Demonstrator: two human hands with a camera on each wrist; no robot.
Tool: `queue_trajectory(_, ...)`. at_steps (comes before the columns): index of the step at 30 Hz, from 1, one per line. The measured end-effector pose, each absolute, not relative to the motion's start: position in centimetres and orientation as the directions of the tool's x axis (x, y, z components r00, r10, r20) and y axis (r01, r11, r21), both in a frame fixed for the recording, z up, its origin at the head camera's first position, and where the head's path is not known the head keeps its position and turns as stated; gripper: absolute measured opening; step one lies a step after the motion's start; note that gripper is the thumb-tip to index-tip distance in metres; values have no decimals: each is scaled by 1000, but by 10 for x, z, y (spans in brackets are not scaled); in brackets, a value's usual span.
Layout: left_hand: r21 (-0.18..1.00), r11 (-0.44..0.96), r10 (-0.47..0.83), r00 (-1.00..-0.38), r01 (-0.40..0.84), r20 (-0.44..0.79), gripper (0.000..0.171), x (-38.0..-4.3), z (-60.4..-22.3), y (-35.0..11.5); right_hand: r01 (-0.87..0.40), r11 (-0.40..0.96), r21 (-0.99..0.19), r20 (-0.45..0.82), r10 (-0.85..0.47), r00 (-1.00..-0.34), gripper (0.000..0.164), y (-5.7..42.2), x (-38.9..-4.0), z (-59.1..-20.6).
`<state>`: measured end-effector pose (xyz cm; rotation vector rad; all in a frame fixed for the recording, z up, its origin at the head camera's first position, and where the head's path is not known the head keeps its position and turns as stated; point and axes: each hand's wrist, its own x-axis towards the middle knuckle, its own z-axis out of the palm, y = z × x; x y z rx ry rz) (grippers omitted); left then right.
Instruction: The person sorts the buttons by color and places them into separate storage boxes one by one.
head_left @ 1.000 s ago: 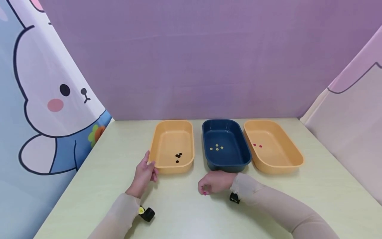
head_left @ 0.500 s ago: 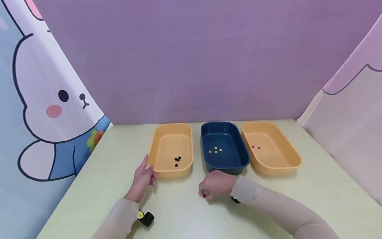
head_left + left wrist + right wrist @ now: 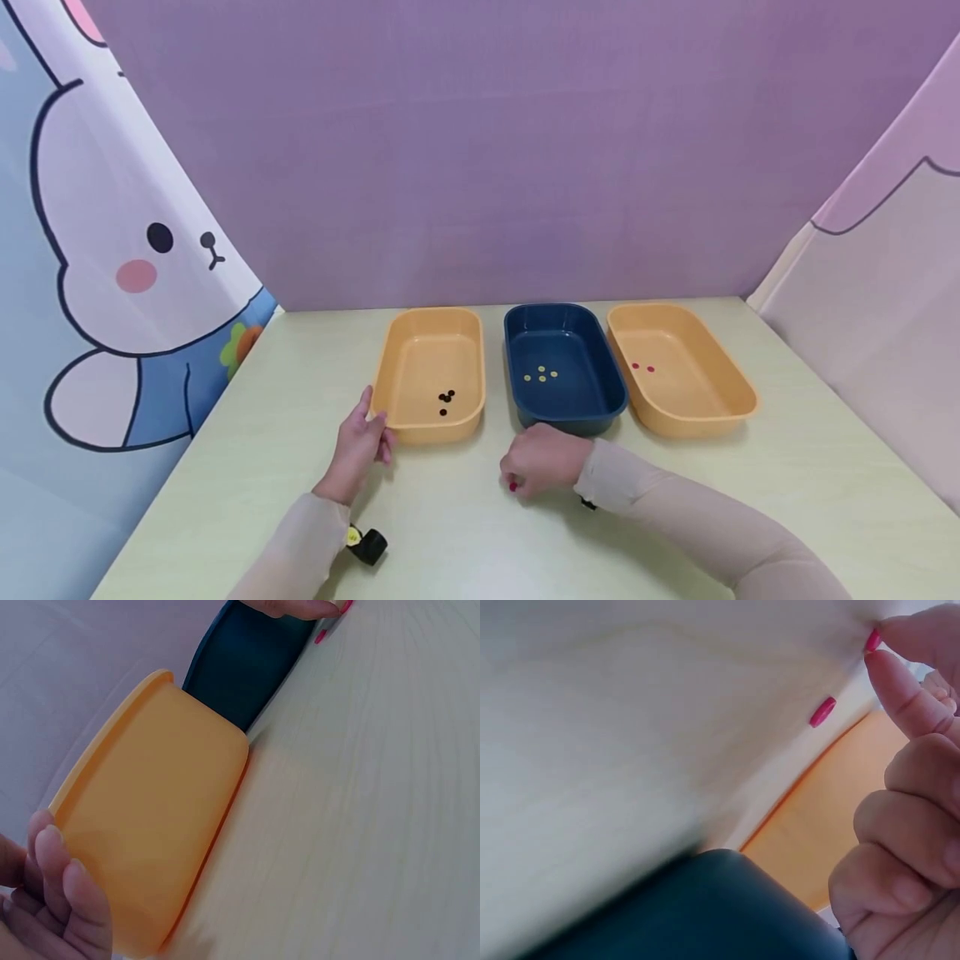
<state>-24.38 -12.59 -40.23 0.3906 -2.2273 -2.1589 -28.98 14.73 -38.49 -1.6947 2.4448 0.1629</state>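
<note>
My right hand (image 3: 546, 460) is low over the table, just in front of the dark blue tray (image 3: 573, 415). Thumb and forefinger pinch a small pink button (image 3: 872, 640), seen edge-on in the right wrist view; the other fingers are curled in. A second pink button (image 3: 823, 712) stands out against the table close by. My left hand (image 3: 355, 450) holds the near left corner of the left yellow tray (image 3: 431, 434), its thumb at the rim. Several black buttons (image 3: 447, 399) lie in that tray, and several pale yellow buttons (image 3: 542, 379) in the blue one.
On the right, another yellow tray (image 3: 701, 396) stands against the blue one, with two pink buttons (image 3: 642, 367) in it. A purple cloth (image 3: 480, 150) rises behind the table (image 3: 450, 533). Printed cloths hang at both sides.
The right hand's thumb and forefinger have drawn closer around the pink button, with the hand nearly in place. The left hand stays at its tray. The head view has tilted slightly.
</note>
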Motion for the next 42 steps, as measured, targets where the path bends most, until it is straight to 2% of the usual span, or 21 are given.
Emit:
queue_trajectory(5, 987, 13, -183, -971, -159, -154, 61, -245, -402, -127, -942, 331, 50, -202, -921, -334, 28, 144, -288, -381)
queue_trajectory(11, 987, 21, -182, -971, -158, -152, 61, -245, -399, -126, -935, 344, 89, -240, -903, -355, 32, 137, -286, -379)
queue_trajectory(16, 986, 27, -183, -971, -163, -155, 61, -245, -398, -127, -937, 324, 131, -258, -901, -348, 36, 132, -284, -376)
queue_trajectory(22, 988, 19, -184, -972, -154, -148, 61, -247, -396, -126, -934, 333, 130, -265, -896, -357, 29, 130, -285, -375)
queue_trajectory(30, 985, 11, -181, -969, -174, -169, 61, -247, -399, -126, -937, 348, 23, -268, -901, -341, 15, 132, -284, -376)
queue_trajectory(37, 985, -3, -181, -969, -172, -170, 61, -245, -401, -125, -942, 335, 2, -185, -926, -329, 9, 140, -282, -360)
queue_trajectory(42, 995, -34, -155, -983, -93, -97, 63, -242, -404, -125, -947, 318, 31, -112, -941, -320, 8, 144, -281, -347)
